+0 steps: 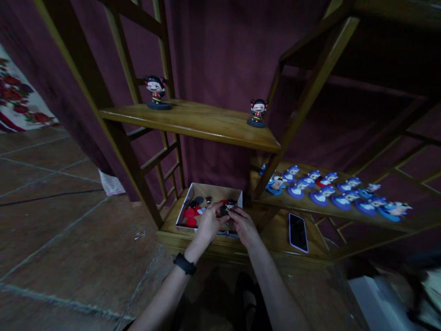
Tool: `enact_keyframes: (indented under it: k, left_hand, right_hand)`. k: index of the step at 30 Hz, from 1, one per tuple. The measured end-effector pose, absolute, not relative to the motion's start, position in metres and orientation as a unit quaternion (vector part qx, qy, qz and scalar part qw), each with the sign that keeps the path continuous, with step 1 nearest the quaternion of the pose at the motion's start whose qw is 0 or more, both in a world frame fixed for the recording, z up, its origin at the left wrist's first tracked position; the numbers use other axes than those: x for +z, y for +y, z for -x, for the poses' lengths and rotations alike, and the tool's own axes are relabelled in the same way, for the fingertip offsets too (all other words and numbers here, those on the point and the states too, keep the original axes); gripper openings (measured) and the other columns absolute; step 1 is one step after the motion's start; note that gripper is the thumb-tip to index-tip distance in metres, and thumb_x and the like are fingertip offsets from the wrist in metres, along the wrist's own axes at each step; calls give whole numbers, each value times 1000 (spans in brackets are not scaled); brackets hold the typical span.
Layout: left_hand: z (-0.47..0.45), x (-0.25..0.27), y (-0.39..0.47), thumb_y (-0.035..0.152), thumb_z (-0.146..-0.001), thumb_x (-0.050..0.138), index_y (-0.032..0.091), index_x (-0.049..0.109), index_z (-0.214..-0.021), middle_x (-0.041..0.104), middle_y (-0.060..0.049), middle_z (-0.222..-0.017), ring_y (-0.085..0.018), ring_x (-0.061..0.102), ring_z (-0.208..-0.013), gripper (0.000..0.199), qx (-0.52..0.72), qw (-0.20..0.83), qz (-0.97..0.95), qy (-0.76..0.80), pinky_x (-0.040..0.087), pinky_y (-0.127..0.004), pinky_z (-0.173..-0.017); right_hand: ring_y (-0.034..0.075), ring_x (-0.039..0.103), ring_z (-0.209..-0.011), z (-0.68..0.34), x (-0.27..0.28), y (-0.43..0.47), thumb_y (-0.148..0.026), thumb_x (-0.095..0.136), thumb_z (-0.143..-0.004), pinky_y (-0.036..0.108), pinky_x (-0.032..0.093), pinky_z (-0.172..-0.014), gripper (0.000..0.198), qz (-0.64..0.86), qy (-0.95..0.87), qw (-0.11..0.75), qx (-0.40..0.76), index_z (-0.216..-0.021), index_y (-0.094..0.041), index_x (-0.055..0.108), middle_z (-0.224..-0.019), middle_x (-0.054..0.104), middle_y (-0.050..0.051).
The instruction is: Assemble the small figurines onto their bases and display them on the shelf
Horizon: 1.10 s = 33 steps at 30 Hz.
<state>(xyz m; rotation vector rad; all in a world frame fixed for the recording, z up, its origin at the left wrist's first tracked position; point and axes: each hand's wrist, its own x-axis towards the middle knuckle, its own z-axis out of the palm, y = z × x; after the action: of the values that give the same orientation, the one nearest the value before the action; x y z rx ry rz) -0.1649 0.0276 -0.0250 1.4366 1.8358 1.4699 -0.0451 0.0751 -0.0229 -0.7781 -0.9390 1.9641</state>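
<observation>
Over an open cardboard box (209, 189), my left hand (209, 224) and my right hand (244, 225) meet around a small dark-haired figurine (228, 208). Fingers of both hands are closed on it, and its base is partly hidden by them. Inside the box lie red round bases (190, 222), a dark disc (199, 200) and more small figure parts. Two similar figurines stand upright on dark round bases on the shelf above: one at the left (155, 91), one at the right (257, 111).
The wooden shelf unit (193, 123) has upright posts on both sides of the box. Several blue-and-white figurines (322, 195) stand in rows on the right shelf. A phone (298, 232) lies on the lower board. A dark red curtain (213, 55) hangs behind. Tiled floor (69, 248) extends left.
</observation>
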Motion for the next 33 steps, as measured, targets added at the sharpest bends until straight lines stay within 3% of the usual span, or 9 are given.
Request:
enact_keyframes:
  k: [12, 16, 19, 25, 29, 33]
  left_hand:
    - [161, -21, 25, 14, -64, 67, 15, 61, -110, 61, -8, -99, -16, 59, -78, 46, 527, 194, -524, 641, 49, -30, -71]
    - [161, -20, 25, 9, -62, 64, 17, 63, -107, 60, -8, -103, -18, 60, -86, 45, 544, 205, -528, 619, 48, -30, -77]
    - [162, -18, 25, 9, -61, 65, 17, 66, -100, 63, -7, -96, -19, 59, -85, 39, 539, 211, -518, 630, 47, -31, -77]
    - [164, -16, 25, 20, -61, 70, 15, 68, -93, 66, -2, -74, -17, 59, -71, 32, 578, 390, -433, 571, 46, -29, -69]
    - [164, -14, 23, 23, -57, 75, 13, 67, -98, 68, -4, -79, -17, 61, -78, 43, 613, 487, -366, 503, 45, -30, -77]
    - [164, -14, 23, 22, -54, 78, 11, 68, -93, 68, -7, -86, -18, 61, -84, 42, 639, 527, -304, 471, 45, -30, -81]
  right_hand:
    - [14, 60, -73, 43, -27, 78, -21, 77, -53, 25, 47, -66, 28, 324, -326, 386, 800, -79, -18, 69, -86, 70, 2]
    - [15, 60, -78, 44, -30, 80, -23, 77, -54, 25, 47, -67, 33, 326, -347, 393, 787, -85, -19, 68, -90, 70, 2]
    - [16, 61, -80, 44, -30, 80, -25, 75, -56, 26, 47, -68, 34, 325, -361, 398, 779, -88, -19, 68, -92, 70, 3]
    - [19, 63, -83, 43, -24, 76, -25, 75, -56, 30, 48, -73, 34, 325, -360, 410, 772, -89, -18, 68, -95, 70, 6]
    - [18, 63, -84, 43, -23, 76, -26, 76, -56, 31, 49, -75, 35, 320, -368, 412, 769, -89, -19, 67, -95, 69, 5]
    - [17, 63, -79, 42, -21, 75, -29, 77, -55, 31, 49, -73, 39, 320, -376, 416, 764, -92, -19, 67, -94, 69, 5]
